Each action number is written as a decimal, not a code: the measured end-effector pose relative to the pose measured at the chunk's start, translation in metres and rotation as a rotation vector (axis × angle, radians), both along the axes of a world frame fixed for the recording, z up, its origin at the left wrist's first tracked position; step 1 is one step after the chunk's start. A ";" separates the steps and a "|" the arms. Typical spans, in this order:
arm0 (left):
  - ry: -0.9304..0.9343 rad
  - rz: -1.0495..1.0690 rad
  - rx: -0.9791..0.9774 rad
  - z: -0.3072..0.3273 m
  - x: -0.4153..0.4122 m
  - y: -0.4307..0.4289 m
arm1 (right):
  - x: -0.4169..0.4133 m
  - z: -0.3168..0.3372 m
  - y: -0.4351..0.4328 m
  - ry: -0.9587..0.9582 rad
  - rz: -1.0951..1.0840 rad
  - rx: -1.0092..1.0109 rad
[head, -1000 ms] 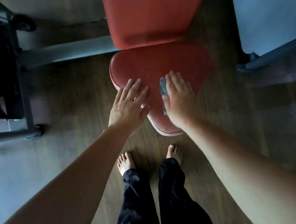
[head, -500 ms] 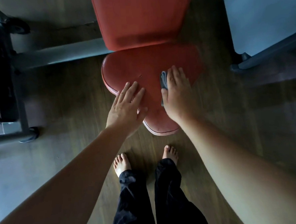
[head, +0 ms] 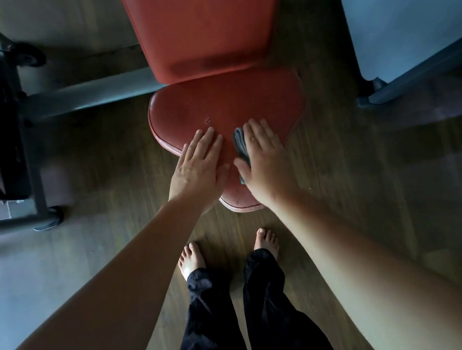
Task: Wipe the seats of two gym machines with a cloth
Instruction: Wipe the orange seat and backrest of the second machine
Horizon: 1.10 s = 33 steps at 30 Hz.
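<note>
Seat [head: 233,101]: red, padded, tapering, pale-piped edge, one small nick [head: 208,119].

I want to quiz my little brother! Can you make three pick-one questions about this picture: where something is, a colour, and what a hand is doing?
1. Where is the grey cloth?
A) under the right hand
B) in a bucket
C) on a shelf

2. What colour is the seat?
A) blue
B) red
C) green

3. How is the left hand?
A) in a fist
B) holding a bottle
C) flat on the seat, fingers straight

Answers:
1 A: the cloth peeks out beside the right hand's fingers.
2 B: the pad is red.
3 C: its fingers lie straight at the seat's edge.
</note>
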State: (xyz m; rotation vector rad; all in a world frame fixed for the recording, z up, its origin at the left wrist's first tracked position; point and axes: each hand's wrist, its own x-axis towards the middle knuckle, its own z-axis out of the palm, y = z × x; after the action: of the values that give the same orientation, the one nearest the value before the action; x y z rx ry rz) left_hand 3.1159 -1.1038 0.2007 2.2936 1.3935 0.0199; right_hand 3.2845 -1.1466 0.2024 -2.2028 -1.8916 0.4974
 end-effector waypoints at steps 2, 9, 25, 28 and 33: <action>0.019 -0.018 -0.004 0.003 0.002 -0.004 | 0.004 -0.001 -0.013 0.036 0.058 0.023; 0.092 -0.070 -0.011 0.015 0.014 -0.015 | 0.027 0.004 0.025 0.114 0.068 0.058; 0.058 -0.052 0.049 0.047 0.015 -0.061 | 0.041 0.051 -0.050 0.294 -0.012 0.170; 0.022 -0.036 0.106 0.030 0.027 -0.050 | 0.050 0.030 -0.052 0.381 -0.060 0.246; -0.018 -0.085 0.201 0.003 0.052 -0.036 | 0.067 -0.023 -0.060 0.452 -0.140 0.446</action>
State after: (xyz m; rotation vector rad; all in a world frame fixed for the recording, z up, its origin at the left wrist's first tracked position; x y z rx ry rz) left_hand 3.1676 -1.1398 0.2035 2.5081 1.3366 0.1597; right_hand 3.3516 -1.2063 0.1792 -1.7396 -1.4343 0.4470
